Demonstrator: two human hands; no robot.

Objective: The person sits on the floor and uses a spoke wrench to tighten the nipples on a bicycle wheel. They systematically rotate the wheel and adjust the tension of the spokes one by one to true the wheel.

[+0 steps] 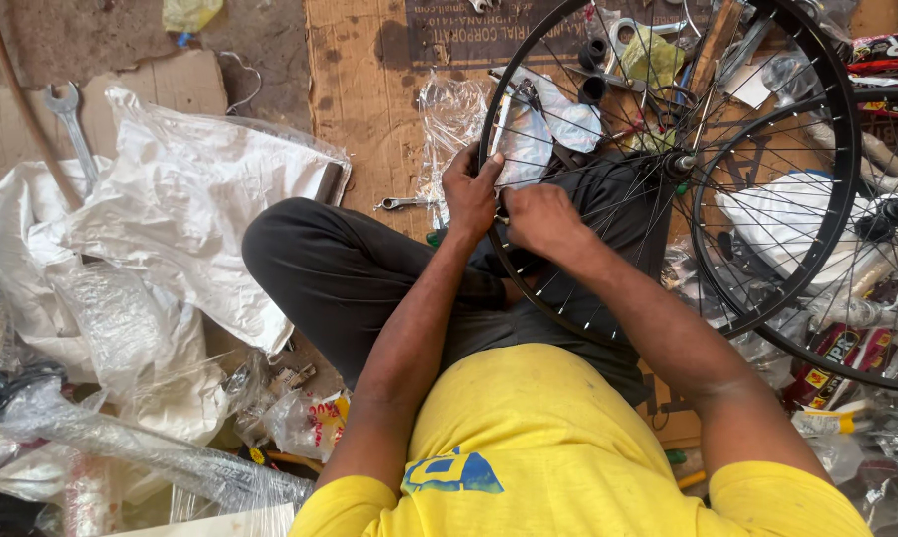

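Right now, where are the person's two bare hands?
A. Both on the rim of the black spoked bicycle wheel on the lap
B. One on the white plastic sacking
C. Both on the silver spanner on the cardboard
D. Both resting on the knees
A: the left hand and right hand sit side by side on the black spoked bicycle wheel at its rim, over the lap.

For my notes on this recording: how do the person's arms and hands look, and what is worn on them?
Both the left hand and right hand are bare, without gloves, rings or a watch. The forearms are uncovered; short yellow sleeves of a T-shirt end at the upper arms.
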